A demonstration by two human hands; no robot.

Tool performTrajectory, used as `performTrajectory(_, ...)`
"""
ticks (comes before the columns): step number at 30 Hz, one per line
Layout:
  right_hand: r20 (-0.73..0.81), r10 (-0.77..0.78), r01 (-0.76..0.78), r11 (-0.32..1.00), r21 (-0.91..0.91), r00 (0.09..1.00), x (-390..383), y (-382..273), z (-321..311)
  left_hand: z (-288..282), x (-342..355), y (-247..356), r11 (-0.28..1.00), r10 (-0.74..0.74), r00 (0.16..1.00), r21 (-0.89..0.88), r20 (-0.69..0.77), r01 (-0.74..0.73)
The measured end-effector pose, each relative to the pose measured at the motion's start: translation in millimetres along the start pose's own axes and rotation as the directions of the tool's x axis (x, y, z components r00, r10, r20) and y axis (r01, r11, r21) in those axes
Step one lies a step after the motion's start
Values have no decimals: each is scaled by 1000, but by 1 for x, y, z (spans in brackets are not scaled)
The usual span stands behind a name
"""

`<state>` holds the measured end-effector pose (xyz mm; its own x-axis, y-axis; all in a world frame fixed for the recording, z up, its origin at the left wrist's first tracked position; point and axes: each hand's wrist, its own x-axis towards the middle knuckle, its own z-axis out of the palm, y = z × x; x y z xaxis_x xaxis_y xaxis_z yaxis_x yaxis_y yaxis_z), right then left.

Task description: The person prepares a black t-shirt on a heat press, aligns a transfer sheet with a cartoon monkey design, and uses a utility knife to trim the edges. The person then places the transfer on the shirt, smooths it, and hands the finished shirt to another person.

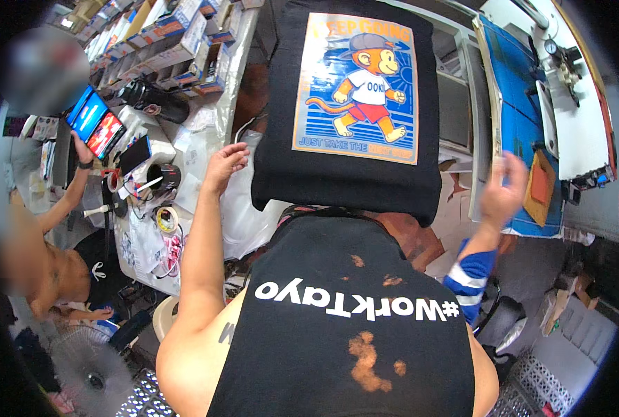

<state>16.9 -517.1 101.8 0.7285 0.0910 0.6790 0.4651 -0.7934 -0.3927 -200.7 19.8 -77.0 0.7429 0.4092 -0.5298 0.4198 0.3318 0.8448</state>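
Note:
A black shirt [268, 139] lies stretched flat over a board in front of me, its near edge hanging down. On it sits a glossy rectangular print sheet [358, 90] with a cartoon monkey in a cap, white top and red shorts. My left hand [227, 167] hovers left of the shirt, apart from it, fingers loosely extended and holding nothing visible. My right hand [504, 191] is raised to the right of the shirt, near the edge of a blue-topped table. Motion blurs its fingers, so I cannot make out their pose.
At left stands a table [198, 128] with plastic sheets, a tape roll [167, 219], a dark mug [162, 177] and boxes [177, 42]. A co-worker there holds a tablet [95, 123]. An orange-brown pad [540, 187] lies on the blue table [518, 90]. A fan [90, 375] stands lower left.

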Motion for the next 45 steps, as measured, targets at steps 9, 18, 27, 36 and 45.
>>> performTrajectory(9,18,235,-182,796,-577,972,104,168,-123,-17,-24,-106,884,19,980,461,-197,75)
performTrajectory(18,97,452,-232,616,-753,886,104,185,-119,-8,-99,-174,850,1,962,507,-274,144)
performTrajectory(27,100,179,-80,782,-618,979,67,45,-59,7,-111,-278,672,-112,979,713,-171,201)
performTrajectory(36,-155,-395,259,804,-536,906,36,-54,-56,40,-194,-295,605,-291,939,725,-185,330)
performTrajectory(45,-272,-523,469,850,-240,808,50,-107,-43,72,-310,-364,722,-114,818,518,-563,458)
